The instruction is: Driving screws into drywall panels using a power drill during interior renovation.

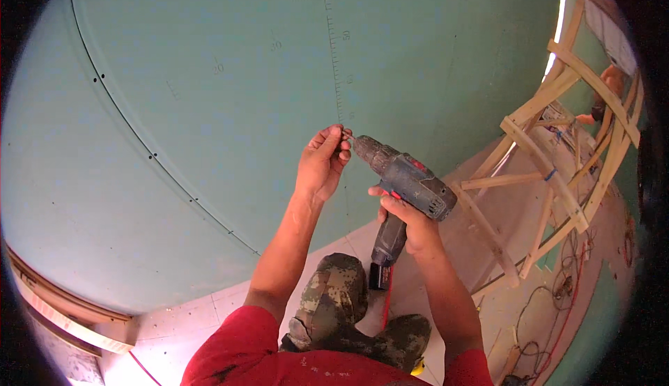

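My right hand [410, 222] is wrapped round the grip of a dark grey cordless drill [417, 185] with red accents, its chuck pointing up and left. At the drill's tip, the thumb and fingers of my left hand [323, 161] are pinched together. A small thin piece shows between them and the chuck, but I cannot make out whether it is the bit or a screw. Both hands are in front of a large green plasterboard [230, 128] with a printed scale. Dark screw heads [152, 156] dot the board along a seam on the left.
A wooden sawhorse-like frame [536, 156] stands to the right. Cables [564, 281] lie on the floor beyond it. Long wooden strips [70, 316] lie at the lower left. My knee in camouflage trousers [331, 288] is bent below the drill. Another person's arm [610, 86] shows at far right.
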### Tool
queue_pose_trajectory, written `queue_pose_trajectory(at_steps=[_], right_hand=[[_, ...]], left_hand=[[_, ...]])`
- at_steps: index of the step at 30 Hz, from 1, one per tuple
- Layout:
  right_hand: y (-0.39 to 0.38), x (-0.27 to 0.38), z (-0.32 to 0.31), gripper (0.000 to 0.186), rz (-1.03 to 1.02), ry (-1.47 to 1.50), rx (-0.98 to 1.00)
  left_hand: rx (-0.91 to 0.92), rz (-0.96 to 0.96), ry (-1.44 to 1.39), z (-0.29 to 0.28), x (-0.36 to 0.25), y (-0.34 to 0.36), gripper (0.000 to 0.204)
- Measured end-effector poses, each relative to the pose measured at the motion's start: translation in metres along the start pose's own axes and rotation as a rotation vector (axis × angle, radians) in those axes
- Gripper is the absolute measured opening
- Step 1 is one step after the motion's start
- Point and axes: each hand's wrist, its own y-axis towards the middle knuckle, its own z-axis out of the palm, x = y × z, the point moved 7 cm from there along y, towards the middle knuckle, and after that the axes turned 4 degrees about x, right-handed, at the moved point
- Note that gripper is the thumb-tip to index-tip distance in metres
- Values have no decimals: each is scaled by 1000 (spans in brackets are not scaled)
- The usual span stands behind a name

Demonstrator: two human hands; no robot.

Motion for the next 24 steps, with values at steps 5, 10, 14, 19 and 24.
queue_pose_trajectory(at_steps=[5,10,14,19,24], right_hand=[[6,1,-6,29,-19,8,17],[8,4,-8,30,-26,-4,13],[11,7,-8,30,-34,-70,12],[28,18,0,32,2,80,44],[66,44,15,35,-189,-138,-44]], left_hand=[[-4,8,2,-4,2,4,13],[-4,16,-42,-1,2,8,13],[-16,31,18,4,-4,11,14],[-16,65,98,11,-17,28,16],[-51,-45,-22,8,-2,65,20]])
